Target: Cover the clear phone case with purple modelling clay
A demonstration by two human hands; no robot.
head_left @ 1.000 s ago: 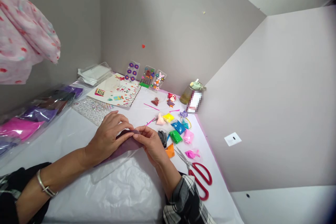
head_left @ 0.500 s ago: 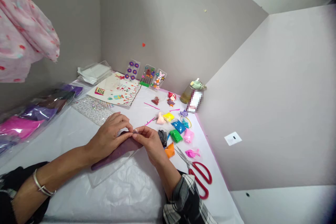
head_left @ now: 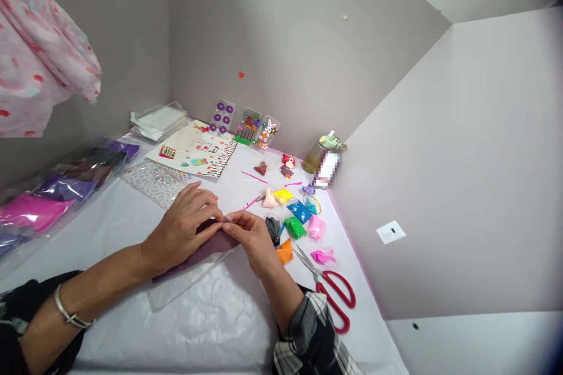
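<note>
On the white-covered surface (head_left: 176, 340), a clear plastic sheet (head_left: 185, 290) lies toward the near edge, and a plum strip (head_left: 204, 252) (clay or felt, hard to tell) rests on it beneath both hands. The left hand (head_left: 180, 231) and right hand (head_left: 250, 240) curl narrow, meeting on a tiny pale sliver (head_left: 226, 218) just above the strip. Red-handled scissors (head_left: 333, 299) lie to the right, near small clay packets (head_left: 294, 227).
</note>
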